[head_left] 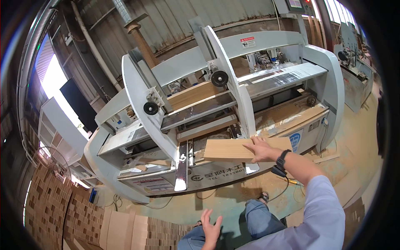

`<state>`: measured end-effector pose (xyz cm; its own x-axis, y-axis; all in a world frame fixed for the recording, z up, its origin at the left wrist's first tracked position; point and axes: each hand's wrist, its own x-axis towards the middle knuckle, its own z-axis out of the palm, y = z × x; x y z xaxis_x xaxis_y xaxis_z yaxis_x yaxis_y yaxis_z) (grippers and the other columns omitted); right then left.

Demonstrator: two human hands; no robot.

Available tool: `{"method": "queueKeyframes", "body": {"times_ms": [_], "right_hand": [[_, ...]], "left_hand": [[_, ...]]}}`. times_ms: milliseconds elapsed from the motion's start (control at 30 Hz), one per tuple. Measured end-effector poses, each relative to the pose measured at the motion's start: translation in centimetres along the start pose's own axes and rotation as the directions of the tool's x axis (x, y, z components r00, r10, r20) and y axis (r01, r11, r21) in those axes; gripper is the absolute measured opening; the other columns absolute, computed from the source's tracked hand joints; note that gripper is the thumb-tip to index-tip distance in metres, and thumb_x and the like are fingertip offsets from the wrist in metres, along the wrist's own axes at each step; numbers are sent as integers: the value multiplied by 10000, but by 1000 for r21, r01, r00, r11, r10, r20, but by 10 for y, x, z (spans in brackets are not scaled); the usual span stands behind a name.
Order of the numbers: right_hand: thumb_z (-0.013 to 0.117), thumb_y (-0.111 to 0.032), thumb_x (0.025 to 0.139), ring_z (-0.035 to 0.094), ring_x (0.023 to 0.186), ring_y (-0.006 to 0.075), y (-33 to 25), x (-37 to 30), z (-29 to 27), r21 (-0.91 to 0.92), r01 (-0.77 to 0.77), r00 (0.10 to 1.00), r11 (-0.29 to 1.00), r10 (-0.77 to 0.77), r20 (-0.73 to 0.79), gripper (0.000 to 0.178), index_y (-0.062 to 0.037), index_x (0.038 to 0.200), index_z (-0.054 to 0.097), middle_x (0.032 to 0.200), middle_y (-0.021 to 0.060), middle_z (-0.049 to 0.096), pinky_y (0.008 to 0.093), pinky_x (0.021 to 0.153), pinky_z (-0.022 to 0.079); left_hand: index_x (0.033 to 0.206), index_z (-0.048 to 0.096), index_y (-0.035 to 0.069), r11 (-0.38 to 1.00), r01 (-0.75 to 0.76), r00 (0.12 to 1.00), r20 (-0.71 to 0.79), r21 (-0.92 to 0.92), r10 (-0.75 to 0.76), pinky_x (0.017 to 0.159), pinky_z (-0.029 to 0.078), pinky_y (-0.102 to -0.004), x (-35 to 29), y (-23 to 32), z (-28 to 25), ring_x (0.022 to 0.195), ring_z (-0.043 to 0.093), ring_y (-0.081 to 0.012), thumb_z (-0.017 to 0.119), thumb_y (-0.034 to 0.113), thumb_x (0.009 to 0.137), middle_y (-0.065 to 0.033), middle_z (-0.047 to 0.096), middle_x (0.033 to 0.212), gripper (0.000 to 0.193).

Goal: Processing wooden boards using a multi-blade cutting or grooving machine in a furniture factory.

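Nearest, my left hand (211,228) hangs beside a trousered knee (192,241), its fingers spread and holding nothing. Beyond it, I have my right hand (264,151) on the wooden board (225,152) at the front of the pale machine (243,108); I can't tell whether those fingers grip or simply rest. Farther in I see two black handwheels (150,108), a wooden panel (196,95) between them, and behind everything a corrugated wall (179,25).

One head-worn fisheye looks forward and down
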<state>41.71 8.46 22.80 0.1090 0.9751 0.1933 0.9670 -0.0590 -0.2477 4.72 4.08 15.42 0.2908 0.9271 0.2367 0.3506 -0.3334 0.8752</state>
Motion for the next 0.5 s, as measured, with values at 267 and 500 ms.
{"method": "queueKeyframes", "body": {"times_ms": [267,500], "right_hand": [[707,-345,506,284,1133,385,17,27,24,62,85,992,994,-91,90,846,-164,1255,358,1194,233,316,462,962,181],[697,-304,512,229,1175,385,28,40,30,-16,264,947,964,-257,191,878,-218,1290,300,1253,238,257,520,978,143]], "left_hand": [[1092,449,-8,882,296,942,-41,-366,-333,675,459,-237,-14,-46,-14,809,565,-202,512,150,818,-111,563,938,322],[1094,479,8,894,158,975,-78,-419,-209,872,351,-283,118,-30,-1,1042,427,-175,559,109,788,-88,461,1125,333]]}}
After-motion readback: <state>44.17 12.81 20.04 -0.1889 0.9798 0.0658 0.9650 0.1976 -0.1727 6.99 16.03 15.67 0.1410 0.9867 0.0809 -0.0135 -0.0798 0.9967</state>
